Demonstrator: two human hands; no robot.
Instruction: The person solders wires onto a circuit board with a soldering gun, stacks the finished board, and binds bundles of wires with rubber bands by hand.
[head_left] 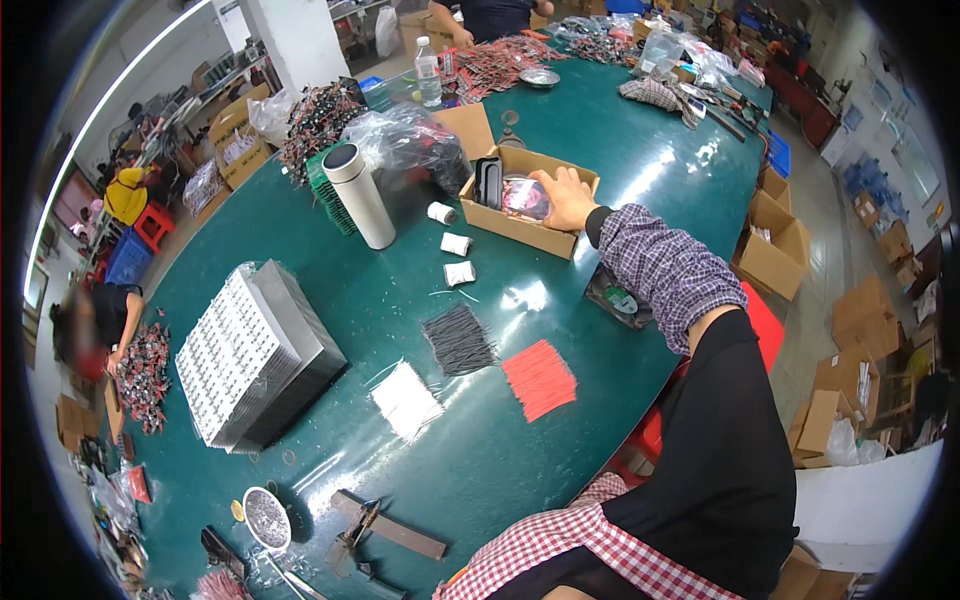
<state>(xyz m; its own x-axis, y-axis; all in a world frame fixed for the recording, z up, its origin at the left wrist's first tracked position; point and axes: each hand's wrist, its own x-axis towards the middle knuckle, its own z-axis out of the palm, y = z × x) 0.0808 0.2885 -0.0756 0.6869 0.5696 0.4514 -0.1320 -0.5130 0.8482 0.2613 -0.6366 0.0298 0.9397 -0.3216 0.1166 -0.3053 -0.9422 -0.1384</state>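
My right hand (pixel 568 197) reaches into a small open cardboard box (pixel 520 232) on the green table. Its fingers are curled over the edge of a phone (pixel 525 198) with a colourful picture on its face. A dark upright case (pixel 488 183) stands beside the phone in the same box. The sleeve cover on my right arm is checked and gathered. My left hand is out of sight; only a sliver of skin shows at the lower edge. Nearer me lie flat bundles of black wires (pixel 459 340), red wires (pixel 540 380) and white wires (pixel 406 400).
Three white spools (pixel 456 244) and a steel flask (pixel 359 197) stand left of the box. Stacked metal trays (pixel 250 355) fill the left side. A bench tool (pixel 370 530) and a bowl (pixel 267 518) are near the front. Co-workers sit at the far edge and left.
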